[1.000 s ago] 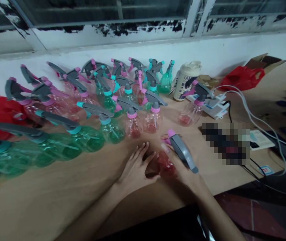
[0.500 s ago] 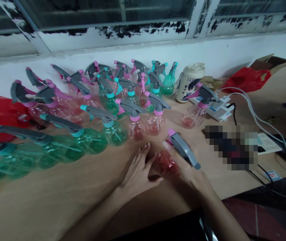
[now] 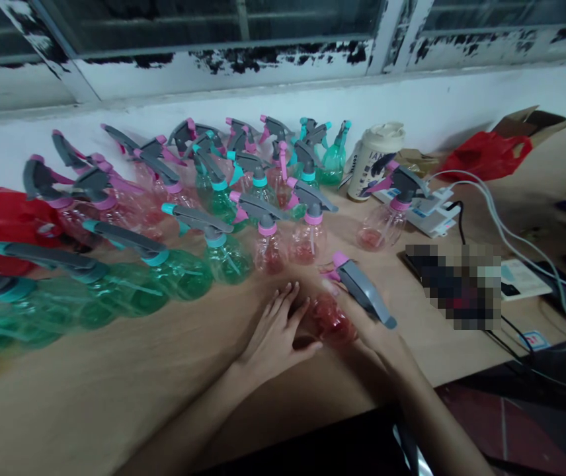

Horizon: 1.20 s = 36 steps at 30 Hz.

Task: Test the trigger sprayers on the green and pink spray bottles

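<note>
My right hand [image 3: 362, 324] is wrapped round a clear red spray bottle [image 3: 331, 318] with a grey and pink trigger head. Its fingers reach up to the neck, close by the pink trigger, and partly hide behind the head. To the left of this bottle, my left hand [image 3: 274, 334] lies flat on the wooden table [image 3: 194, 370], fingers stretched out and thumb pointing toward the bottle's base. Just beyond my fingertips stand two more red spray bottles [image 3: 270, 251] with pink collars. A green spray bottle [image 3: 228, 258] stands beside them.
Several green spray bottles [image 3: 184, 274] line the left side, with rows of red and green ones behind. A red bag [image 3: 0, 228] lies far left. Rightward are a lone red spray bottle [image 3: 379, 231], a printed cup [image 3: 376, 162], a power strip [image 3: 432, 215] with white cables and a blurred dark object [image 3: 454, 287].
The fingers of my right hand have shifted slightly around the bottle's neck and trigger. My left hand stays in place, and the view has moved a little.
</note>
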{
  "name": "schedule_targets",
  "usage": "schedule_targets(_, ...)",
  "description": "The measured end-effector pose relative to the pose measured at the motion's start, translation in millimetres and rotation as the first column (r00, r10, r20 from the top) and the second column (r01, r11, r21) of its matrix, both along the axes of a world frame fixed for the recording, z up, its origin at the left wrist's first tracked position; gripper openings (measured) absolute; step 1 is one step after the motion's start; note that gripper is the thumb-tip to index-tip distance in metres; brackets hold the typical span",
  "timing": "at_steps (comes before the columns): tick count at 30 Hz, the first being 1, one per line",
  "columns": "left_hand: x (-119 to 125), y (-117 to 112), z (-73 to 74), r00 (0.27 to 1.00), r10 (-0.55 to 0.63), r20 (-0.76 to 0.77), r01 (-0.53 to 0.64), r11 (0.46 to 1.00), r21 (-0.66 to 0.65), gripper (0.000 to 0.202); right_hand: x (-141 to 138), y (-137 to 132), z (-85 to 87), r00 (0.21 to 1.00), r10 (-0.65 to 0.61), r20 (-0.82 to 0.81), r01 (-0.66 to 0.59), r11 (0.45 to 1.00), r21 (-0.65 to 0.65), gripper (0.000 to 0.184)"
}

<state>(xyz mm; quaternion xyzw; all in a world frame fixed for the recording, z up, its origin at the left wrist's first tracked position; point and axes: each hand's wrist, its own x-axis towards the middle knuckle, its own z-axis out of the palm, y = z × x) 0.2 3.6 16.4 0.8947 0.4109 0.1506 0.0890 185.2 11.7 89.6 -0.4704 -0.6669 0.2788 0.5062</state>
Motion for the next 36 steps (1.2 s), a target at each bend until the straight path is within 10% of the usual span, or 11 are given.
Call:
schedule_targets(8,1,-1,0.6,0.999,-0.004,-0.041,0.003,1.0,-0.007,0.072,1,2,-18.7,0.994,-0.019,-0.11,0.01,0.996,-0.083,0.018)
schedule_targets(36,2,0,-0.1,1.0,-0.006,-0.03,0.007,1.0,0.013,0.064,-4,10,2.0,0.999,0.052,0.01,-0.053,0.998,0.044,0.027)
